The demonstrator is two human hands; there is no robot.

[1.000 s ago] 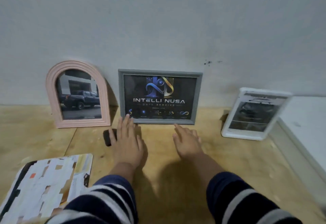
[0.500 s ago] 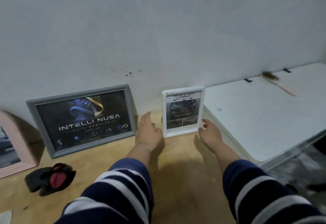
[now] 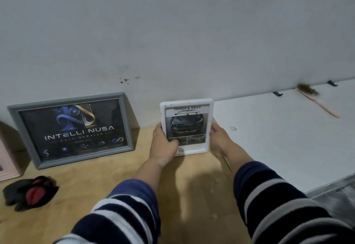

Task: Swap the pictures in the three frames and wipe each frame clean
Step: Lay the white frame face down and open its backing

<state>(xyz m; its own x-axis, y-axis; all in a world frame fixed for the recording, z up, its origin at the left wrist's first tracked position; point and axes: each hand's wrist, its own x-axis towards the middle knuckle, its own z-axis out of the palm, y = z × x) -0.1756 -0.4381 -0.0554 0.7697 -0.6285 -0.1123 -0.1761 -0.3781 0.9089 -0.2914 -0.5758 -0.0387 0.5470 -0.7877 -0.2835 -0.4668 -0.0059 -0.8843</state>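
The left hand (image 3: 163, 143) has its thumb laid across the lower front of the white frame (image 3: 187, 127), over the glass, while the rest of its fingers are out of sight behind, so it grips by a pinch. The right hand (image 3: 218, 134) clasps the opposite edge; its fingers curl behind the frame and only the thumb side shows. Between the two hands the frame stands upright near the wall, at the seam where the wooden bench (image 3: 99, 178) meets the white table (image 3: 278, 138). Whether its bottom edge rests on the bench or hangs just clear, I cannot tell.

What worries me is the hold itself. Both hands sit on the lower half, so the top is free to tip forward or back against the wall if either side loosens. The thumb on the glass will likely leave a smear, more work for the wiping. To get the picture out, the frame probably has to be turned over; I expect a careless turn could knock its corner on the table's edge.

Further left the grey frame (image 3: 72, 128) leans against the wall, near enough for a swinging elbow to topple it. A sliver of the pink frame (image 3: 7, 159) shows at the far left. The dark cloth (image 3: 28, 191) lies well apart from both hands, an awkward reach.
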